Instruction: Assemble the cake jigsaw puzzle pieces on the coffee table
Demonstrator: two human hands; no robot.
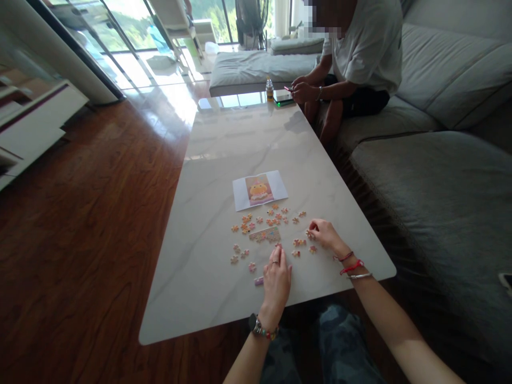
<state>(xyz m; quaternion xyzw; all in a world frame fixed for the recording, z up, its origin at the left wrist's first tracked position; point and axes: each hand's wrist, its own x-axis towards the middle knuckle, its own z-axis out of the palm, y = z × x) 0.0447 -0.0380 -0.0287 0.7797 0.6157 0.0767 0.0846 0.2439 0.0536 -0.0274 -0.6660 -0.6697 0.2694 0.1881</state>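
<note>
My left hand (277, 277) lies low over the near part of the table, fingers stretched forward. Its fingertips touch a pink puzzle piece (278, 245) just below the joined strip of puzzle (264, 234). To the right, my right hand (326, 234) has thumb and fingers pinched on a small puzzle piece (309, 233), partly hidden by the fingertips. Several loose orange and pink pieces (245, 226) are scattered around the strip. Behind them rests a creased paper sheet (239, 194) printed with a yellow plush-like figure. A small purple item (258, 281) sits left of my left hand.
The white marble-look table (212, 181) stretches away from me. At its far end stand a small bottle (269, 90) and a dark device (283, 97). Another person (368, 53) sits on the grey sofa (432, 176), holding a phone. Wooden floor (100, 240) borders the left.
</note>
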